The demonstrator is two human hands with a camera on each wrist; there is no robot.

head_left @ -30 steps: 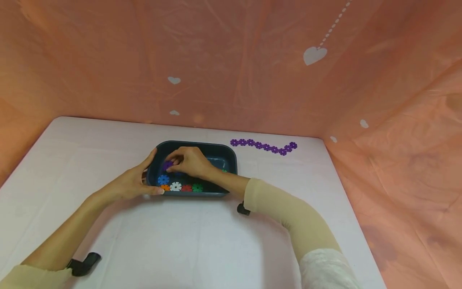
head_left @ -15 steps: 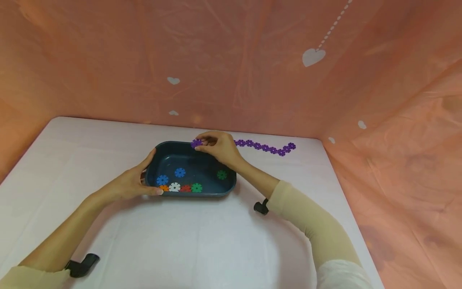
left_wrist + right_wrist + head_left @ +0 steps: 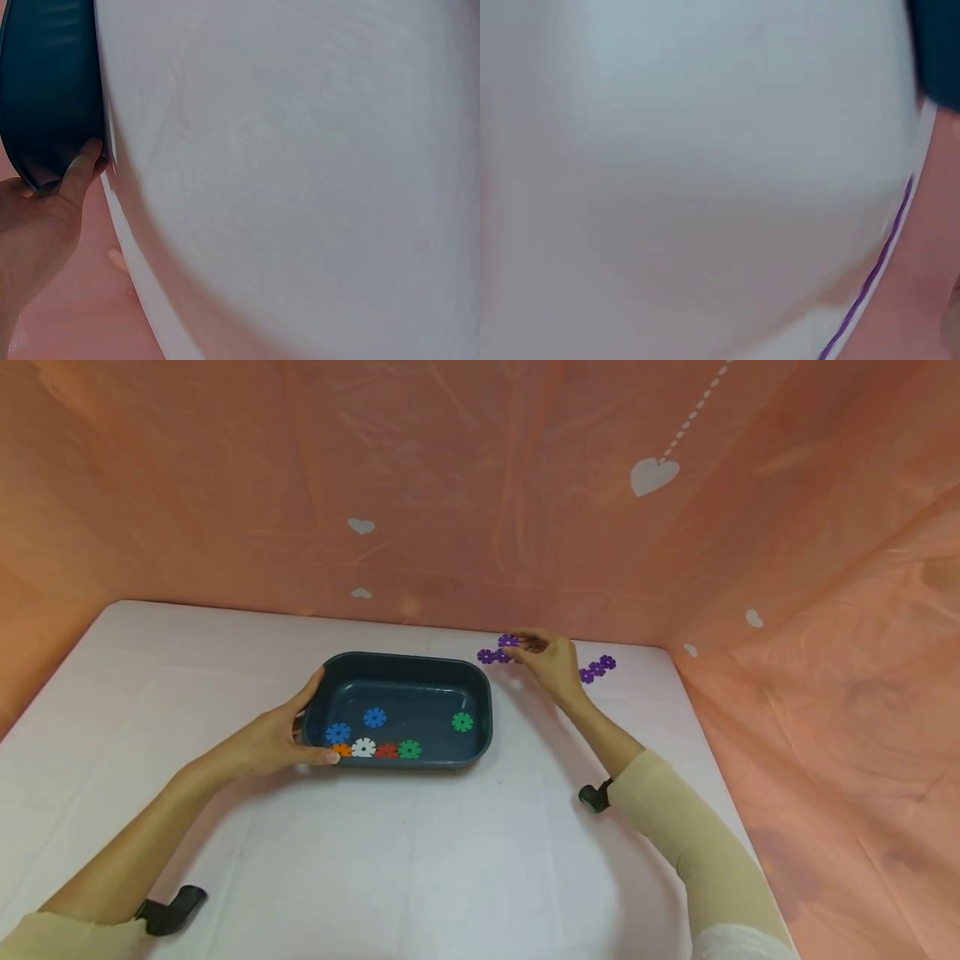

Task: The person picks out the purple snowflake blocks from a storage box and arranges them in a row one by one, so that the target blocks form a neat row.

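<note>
Purple disc (image 3: 507,641) pinched in right grip (image 3: 551,662); left grip (image 3: 273,739) clasping tub (image 3: 397,662) with six discs.

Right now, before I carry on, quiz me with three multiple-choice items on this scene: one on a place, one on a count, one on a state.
1. Where is the right hand?
A. inside the tub
B. at the purple chain, behind and right of the tub
C. flat on the near table edge

2. How many blue pieces lie in the tub?
A. none
B. two
C. five

3. What is the left hand doing?
A. gripping the tub's left end
B. pinching a white piece
C. hanging off the table

Answers:
1 B: its fingers pinch a purple piece at the left end of the purple chain.
2 B: two blue discs show on the tub's floor.
3 A: thumb and fingers clasp the tub's rim.
</note>
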